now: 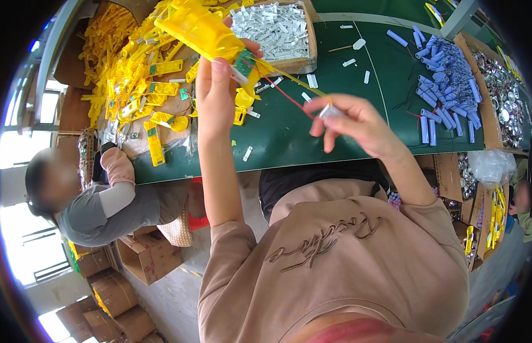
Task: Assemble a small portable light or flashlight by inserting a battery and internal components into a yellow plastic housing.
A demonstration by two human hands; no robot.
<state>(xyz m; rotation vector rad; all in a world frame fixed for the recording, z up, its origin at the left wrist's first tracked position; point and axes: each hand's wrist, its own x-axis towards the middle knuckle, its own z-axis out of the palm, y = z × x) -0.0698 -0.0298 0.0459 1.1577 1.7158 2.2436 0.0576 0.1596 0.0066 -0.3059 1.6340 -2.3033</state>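
My left hand [219, 86] grips a yellow plastic casing [200, 30], raised above the green-topped table. A small green circuit board [243, 62] sits at the casing's near end, beside my fingertips. From there a thin red wire [287, 97] runs toward my right hand, along with a narrow yellowish strand [300, 83]. My right hand [357, 123] pinches a small whitish-silver piece [330, 112] between thumb and fingers; its exact kind does not show. Its other fingers are loosely bent.
Yellow casings [154, 143] pile up at the left. An open carton [312, 34] of small white parts stands at the back. Blue wired cylinders [443, 86] lie at the right, beside a box of round metal parts [500, 97]. A co-worker [106, 206] sits at the left.
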